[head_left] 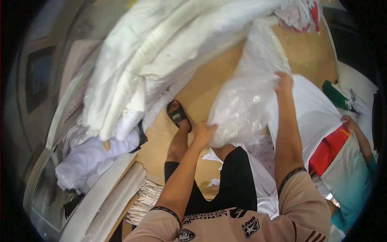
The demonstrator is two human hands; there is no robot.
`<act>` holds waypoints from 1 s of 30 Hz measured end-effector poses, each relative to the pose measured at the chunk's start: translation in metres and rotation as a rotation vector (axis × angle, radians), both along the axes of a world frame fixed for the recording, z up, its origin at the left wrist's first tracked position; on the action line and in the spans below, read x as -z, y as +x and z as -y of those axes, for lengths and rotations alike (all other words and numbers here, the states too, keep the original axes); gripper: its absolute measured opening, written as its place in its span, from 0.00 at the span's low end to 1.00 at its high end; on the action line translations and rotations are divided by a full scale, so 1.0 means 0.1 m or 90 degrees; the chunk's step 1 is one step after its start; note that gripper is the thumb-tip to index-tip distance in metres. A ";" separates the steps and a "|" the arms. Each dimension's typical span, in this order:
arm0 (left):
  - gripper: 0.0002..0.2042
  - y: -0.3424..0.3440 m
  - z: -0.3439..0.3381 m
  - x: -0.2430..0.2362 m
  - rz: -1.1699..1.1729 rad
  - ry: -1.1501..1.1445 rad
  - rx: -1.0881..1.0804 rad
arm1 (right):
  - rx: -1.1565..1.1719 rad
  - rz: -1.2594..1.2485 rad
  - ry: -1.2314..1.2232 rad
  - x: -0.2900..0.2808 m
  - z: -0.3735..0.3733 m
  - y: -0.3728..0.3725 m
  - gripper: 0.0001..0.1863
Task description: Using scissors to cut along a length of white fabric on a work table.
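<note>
A large sheet or bag of clear plastic point(242, 107) stretches in front of me, its far end lying on the tan floor. My left hand point(205, 134) is closed on its near left edge. Higher up on the other side, my right hand point(284, 82) grips the right edge. Between the two hands the plastic hangs loose and wrinkled. White fabric point(308, 101) spreads beside my right forearm, partly behind it.
Bulky white fabric rolls point(161, 44) slope across the upper left. Long wrapped rolls point(117, 201) and stacked folded material point(145, 197) lie lower left. At right, another person's hand point(350, 122) holds white fabric near a red cloth point(328, 149). A green box point(335, 94) sits beyond.
</note>
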State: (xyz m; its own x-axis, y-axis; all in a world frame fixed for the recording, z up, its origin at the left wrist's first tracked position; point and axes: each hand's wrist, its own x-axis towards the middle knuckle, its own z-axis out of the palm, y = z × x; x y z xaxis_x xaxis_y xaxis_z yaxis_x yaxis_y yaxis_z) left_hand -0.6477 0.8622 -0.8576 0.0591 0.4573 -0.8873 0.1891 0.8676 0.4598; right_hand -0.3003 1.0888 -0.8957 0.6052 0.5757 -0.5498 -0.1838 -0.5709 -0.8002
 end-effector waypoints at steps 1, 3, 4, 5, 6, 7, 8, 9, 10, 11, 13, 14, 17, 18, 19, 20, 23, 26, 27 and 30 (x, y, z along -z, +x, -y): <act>0.15 -0.14 -0.02 -0.34 -0.009 0.062 0.006 | -0.003 -0.051 0.030 -0.40 -0.01 -0.06 0.23; 0.15 -0.48 -0.06 -1.03 -0.031 0.106 0.021 | -0.046 -0.161 0.052 -1.16 -0.06 -0.32 0.23; 0.14 -0.68 -0.11 -1.35 -0.038 0.132 0.034 | -0.049 -0.154 0.047 -1.51 -0.10 -0.51 0.21; 0.14 -0.88 -0.16 -1.65 -0.029 0.135 0.053 | -0.083 -0.176 0.073 -1.83 -0.17 -0.73 0.21; 0.14 -1.09 -0.19 -1.96 -0.029 0.160 -0.005 | -0.108 -0.167 0.097 -2.10 -0.22 -0.97 0.20; 0.14 -1.34 -0.22 -2.26 0.011 0.200 -0.082 | -0.150 -0.165 0.140 -2.34 -0.26 -1.24 0.18; 0.14 -1.63 -0.28 -2.51 -0.115 0.150 0.003 | -0.111 -0.167 0.109 -2.53 -0.35 -1.54 0.17; 0.14 -1.93 -0.34 -2.74 -0.216 0.128 0.067 | -0.096 -0.170 0.091 -2.69 -0.44 -1.84 0.16; 0.13 -2.23 -0.42 -2.91 -0.307 0.187 0.070 | -0.125 -0.201 0.157 -2.80 -0.53 -2.16 0.15; 0.13 -2.52 -0.53 -3.04 -0.396 0.247 0.074 | -0.189 -0.238 0.253 -2.86 -0.64 -2.51 0.15; 0.12 -3.12 -0.81 -3.17 -0.405 0.262 0.041 | -0.212 -0.203 0.237 -2.87 -0.87 -3.21 0.16; 0.13 -3.33 -0.99 -3.12 -0.441 0.198 -0.021 | -0.142 -0.304 0.247 -2.81 -1.09 -3.63 0.19; 0.18 -3.56 -1.28 -2.93 -0.579 0.450 0.005 | -0.205 -0.536 0.293 -2.67 -1.42 -4.49 0.35; 0.21 -3.49 -1.31 -2.84 -0.725 0.517 -0.009 | -0.192 -0.593 0.240 -2.59 -1.44 -4.64 0.38; 0.25 -3.39 -1.25 -2.77 -0.878 0.630 -0.014 | -0.182 -0.584 0.241 -2.50 -1.38 -4.72 0.38; 0.27 -3.16 -1.15 -2.65 -0.864 0.645 0.057 | -0.263 -0.344 0.196 -2.43 -1.30 -4.74 0.39; 0.32 -2.37 -0.83 -2.16 -0.616 0.540 0.343 | -0.411 -0.030 0.300 -2.23 -0.65 -4.37 0.39; 0.42 -2.09 -0.72 -1.74 -0.598 0.278 0.582 | -0.476 -0.237 0.132 -2.16 0.56 -3.59 0.28; 0.42 -2.09 -0.76 -1.62 -0.614 0.212 0.617 | -0.625 0.006 0.151 -2.20 1.07 -3.21 0.24; 0.39 -2.22 -1.01 -1.43 -0.716 0.330 0.604 | -0.585 -0.083 -0.050 -2.34 2.49 -2.12 0.19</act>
State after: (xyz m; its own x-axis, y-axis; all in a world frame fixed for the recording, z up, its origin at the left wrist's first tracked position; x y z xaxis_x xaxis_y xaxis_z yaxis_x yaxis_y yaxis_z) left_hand -0.8701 0.9631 -0.7144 -0.0693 0.8976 -0.4353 0.9955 0.0337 -0.0890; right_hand -0.5119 0.8401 -0.6620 -0.1388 0.7564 -0.6392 0.2814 -0.5887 -0.7578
